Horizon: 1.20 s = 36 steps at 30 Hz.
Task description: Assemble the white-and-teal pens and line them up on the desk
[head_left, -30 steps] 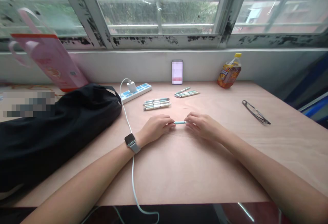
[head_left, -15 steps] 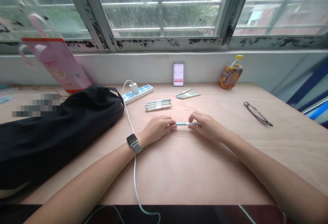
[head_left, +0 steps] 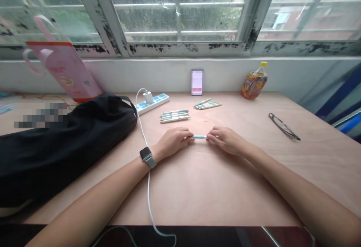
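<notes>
While the left hand (head_left: pixel 172 141) and right hand (head_left: pixel 228 141) pinch a pale blue pen (head_left: pixel 199 136) at its ends, both grips closed, handling looks mid-step. The next move calls for a steady hold.

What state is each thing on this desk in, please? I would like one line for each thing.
Left hand: pinching the pen's left end.
Right hand: pinching the pen's right end.
Pale blue pen: held level between both hands, ends hidden.
Phone: upright against the wall, screen lit.
Charger: plugged into the power strip.
Drink bottle: capped, partly full.
Glasses: folded, lying on the desk.
Pink paper bag: tilted against the wall.
</notes>
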Tool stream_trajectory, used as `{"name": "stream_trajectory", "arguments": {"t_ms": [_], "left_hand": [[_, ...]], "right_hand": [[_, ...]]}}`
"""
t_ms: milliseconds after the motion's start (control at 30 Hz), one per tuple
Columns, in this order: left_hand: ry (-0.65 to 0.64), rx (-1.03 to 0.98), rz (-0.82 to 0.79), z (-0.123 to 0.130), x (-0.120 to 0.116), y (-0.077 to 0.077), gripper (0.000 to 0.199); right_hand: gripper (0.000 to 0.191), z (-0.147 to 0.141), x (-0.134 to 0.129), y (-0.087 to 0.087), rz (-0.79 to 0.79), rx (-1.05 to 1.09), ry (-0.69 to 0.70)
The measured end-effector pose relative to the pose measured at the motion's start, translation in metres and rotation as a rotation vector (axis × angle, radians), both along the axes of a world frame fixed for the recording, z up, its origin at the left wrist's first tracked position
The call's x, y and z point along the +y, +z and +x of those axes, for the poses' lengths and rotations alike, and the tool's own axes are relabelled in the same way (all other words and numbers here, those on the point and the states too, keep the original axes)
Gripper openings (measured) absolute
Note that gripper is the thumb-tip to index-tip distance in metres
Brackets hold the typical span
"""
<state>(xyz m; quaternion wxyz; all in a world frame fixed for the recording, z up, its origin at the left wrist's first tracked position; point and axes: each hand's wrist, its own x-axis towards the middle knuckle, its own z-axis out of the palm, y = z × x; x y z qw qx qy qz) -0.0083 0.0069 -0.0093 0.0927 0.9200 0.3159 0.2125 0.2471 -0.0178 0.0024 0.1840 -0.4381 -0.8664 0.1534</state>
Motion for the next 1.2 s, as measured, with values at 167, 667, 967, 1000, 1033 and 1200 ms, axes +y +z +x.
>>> {"name": "stream_trajectory", "arguments": {"t_ms": [167, 667, 967, 1000, 1033, 1200], "left_hand": [[0.002, -0.001, 0.0, 0.0009, -0.0014, 0.0019, 0.025], [-0.007, 0.009, 0.013, -0.0008, 0.0005, 0.0016, 0.028], [0.002, -0.03, -0.006, -0.0011, 0.0027, -0.005, 0.028], [0.003, -0.034, -0.011, -0.0008, 0.0025, -0.0048, 0.027], [0.003, -0.033, -0.015, -0.0006, 0.0022, -0.0043, 0.026], [0.014, -0.018, 0.017, 0.0008, -0.0003, -0.0016, 0.023]], "right_hand": [[0.013, -0.0011, -0.0024, 0.0009, 0.049, 0.059, -0.085], [0.022, 0.0016, -0.0001, -0.0036, -0.014, 0.071, -0.036], [0.033, 0.0004, 0.0006, -0.0048, -0.035, 0.036, -0.017], [0.033, 0.0001, 0.0003, -0.004, -0.039, 0.034, -0.023], [0.033, -0.0002, -0.0001, -0.0028, -0.043, 0.03, -0.032], [0.038, -0.0009, -0.0026, 0.0, -0.04, -0.003, -0.061]]}}
